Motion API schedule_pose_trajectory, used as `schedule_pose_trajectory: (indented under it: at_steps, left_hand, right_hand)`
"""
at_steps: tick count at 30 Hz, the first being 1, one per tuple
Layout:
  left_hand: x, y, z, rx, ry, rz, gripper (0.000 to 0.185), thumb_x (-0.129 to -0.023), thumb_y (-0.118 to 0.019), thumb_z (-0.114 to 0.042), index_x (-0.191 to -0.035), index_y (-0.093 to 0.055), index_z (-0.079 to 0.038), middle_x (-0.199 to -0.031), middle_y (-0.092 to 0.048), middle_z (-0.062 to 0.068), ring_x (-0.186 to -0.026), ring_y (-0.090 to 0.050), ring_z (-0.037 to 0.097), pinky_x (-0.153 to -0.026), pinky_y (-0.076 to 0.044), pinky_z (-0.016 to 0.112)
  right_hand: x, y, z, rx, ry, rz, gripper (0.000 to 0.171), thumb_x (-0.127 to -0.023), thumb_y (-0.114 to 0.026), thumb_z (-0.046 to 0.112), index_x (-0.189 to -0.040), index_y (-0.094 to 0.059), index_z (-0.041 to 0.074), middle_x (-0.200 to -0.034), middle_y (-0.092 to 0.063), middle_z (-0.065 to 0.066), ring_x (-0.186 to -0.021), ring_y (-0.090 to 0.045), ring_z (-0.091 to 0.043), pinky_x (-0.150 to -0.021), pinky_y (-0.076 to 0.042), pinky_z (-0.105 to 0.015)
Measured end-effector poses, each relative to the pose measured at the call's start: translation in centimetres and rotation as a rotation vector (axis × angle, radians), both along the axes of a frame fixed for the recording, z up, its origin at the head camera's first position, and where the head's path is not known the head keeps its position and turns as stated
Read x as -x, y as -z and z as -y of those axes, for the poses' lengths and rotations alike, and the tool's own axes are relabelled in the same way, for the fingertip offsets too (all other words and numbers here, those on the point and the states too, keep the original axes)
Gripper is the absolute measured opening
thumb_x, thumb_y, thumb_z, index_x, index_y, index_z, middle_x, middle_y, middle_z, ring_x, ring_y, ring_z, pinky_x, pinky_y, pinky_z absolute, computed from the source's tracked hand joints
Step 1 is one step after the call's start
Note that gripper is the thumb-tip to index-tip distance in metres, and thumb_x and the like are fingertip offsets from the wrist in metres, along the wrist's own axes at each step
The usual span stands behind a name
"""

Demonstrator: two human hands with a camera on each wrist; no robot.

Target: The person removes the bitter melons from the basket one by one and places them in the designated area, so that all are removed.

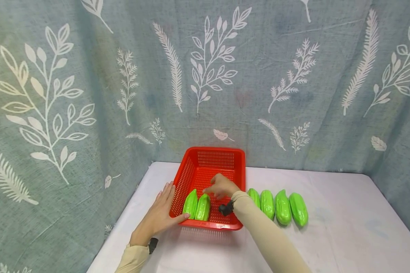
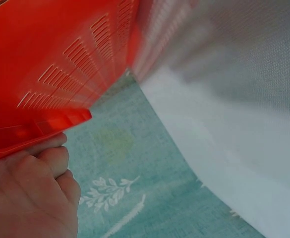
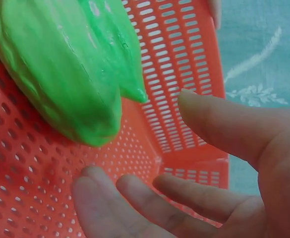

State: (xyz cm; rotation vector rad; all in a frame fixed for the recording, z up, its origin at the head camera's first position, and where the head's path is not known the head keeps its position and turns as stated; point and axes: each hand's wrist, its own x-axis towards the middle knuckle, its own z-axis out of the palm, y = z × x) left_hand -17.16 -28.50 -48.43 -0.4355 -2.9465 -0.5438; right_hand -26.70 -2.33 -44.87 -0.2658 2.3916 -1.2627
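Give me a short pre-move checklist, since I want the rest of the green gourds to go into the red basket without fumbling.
1. Basket steadied: ok. The left hand rests flat against the red basket, thumb at its near edge.
2. Right hand free: ok. The right hand hovers open over the basket floor, holding nothing.
3. Gourds already in: ok. Two green gourds lie side by side at the basket's near left.
4. Space left: ok. Bare basket floor shows behind and beside them.
5. Next pieces reachable: ok. Four gourds on the table lie in a row right of the basket.
6. Basket flat on the table: cannot tell.
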Motion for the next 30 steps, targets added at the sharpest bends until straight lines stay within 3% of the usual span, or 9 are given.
schedule_pose_trajectory:
  at_steps: [3,7,10,13,20,24,30]
  left_hand:
    - [-0.1,0.0,0.0,-0.004,0.000,0.001,0.121,-0.085,-0.064,-0.076,-0.164,-0.016,0.001,-0.175,-0.011,0.016,-0.164,-0.010,0.034,-0.131,-0.018,0.057]
    - [-0.1,0.0,0.0,0.001,-0.003,0.001,0.121,-0.085,-0.063,-0.077,-0.164,-0.016,0.001,-0.175,-0.011,0.015,-0.164,-0.010,0.033,-0.131,-0.017,0.056]
    - [-0.1,0.1,0.1,0.004,-0.004,0.000,0.120,-0.085,-0.062,-0.077,-0.164,-0.016,0.001,-0.175,-0.011,0.015,-0.164,-0.010,0.034,-0.131,-0.017,0.057]
    - [-0.1,0.0,0.1,-0.003,-0.002,0.001,0.120,-0.085,-0.063,-0.077,-0.164,-0.016,0.001,-0.175,-0.011,0.016,-0.163,-0.011,0.035,-0.131,-0.018,0.058]
    - [-0.1,-0.1,0.1,0.011,-0.005,0.003,0.120,-0.086,-0.061,-0.077,-0.164,-0.016,0.001,-0.175,-0.010,0.016,-0.163,-0.011,0.035,-0.131,-0.018,0.057]
    - [-0.1,-0.2,0.1,0.005,-0.003,0.005,0.120,-0.086,-0.061,-0.077,-0.164,-0.017,0.001,-0.175,-0.012,0.016,-0.164,-0.010,0.034,-0.131,-0.018,0.057]
    - [-0.3,-0.3,0.0,-0.004,-0.002,-0.002,0.120,-0.085,-0.062,-0.077,-0.164,-0.017,0.001,-0.175,-0.013,0.017,-0.164,-0.011,0.034,-0.130,-0.019,0.058]
  right_hand:
    - [-0.3,0.0,0.1,0.001,-0.008,0.006,0.062,-0.089,-0.082,0.026,-0.133,-0.057,-0.010,-0.111,-0.066,-0.018,-0.089,-0.073,-0.034,-0.079,-0.066,-0.043]
    - [-0.5,0.0,0.4,-0.010,-0.027,0.021,0.042,-0.088,-0.083,0.025,-0.106,-0.063,-0.006,-0.095,-0.065,-0.018,-0.091,-0.075,-0.041,-0.079,-0.066,-0.046]
    - [-0.6,0.1,0.6,-0.015,-0.039,0.035,0.034,-0.087,-0.084,0.024,-0.091,-0.061,0.000,-0.094,-0.067,-0.024,-0.092,-0.075,-0.043,-0.079,-0.066,-0.047]
    - [-0.7,0.4,0.9,-0.011,-0.045,0.042,0.029,-0.087,-0.084,0.022,-0.087,-0.062,0.003,-0.094,-0.068,-0.024,-0.092,-0.075,-0.043,-0.081,-0.065,-0.049]
    - [-0.7,0.6,1.4,-0.022,-0.078,0.037,0.035,-0.087,-0.083,0.020,-0.069,-0.053,0.012,-0.065,-0.051,-0.002,-0.091,-0.075,-0.044,-0.083,-0.065,-0.051]
    - [-0.7,0.7,1.5,-0.036,-0.095,0.046,0.038,-0.086,-0.083,0.018,-0.070,-0.049,0.013,-0.069,-0.051,-0.003,-0.091,-0.076,-0.044,-0.083,-0.065,-0.050]
    - [-0.7,0.8,1.6,-0.054,-0.112,0.076,0.030,-0.085,-0.084,0.017,-0.073,-0.058,0.008,-0.087,-0.067,-0.019,-0.087,-0.077,-0.042,-0.071,-0.066,-0.042]
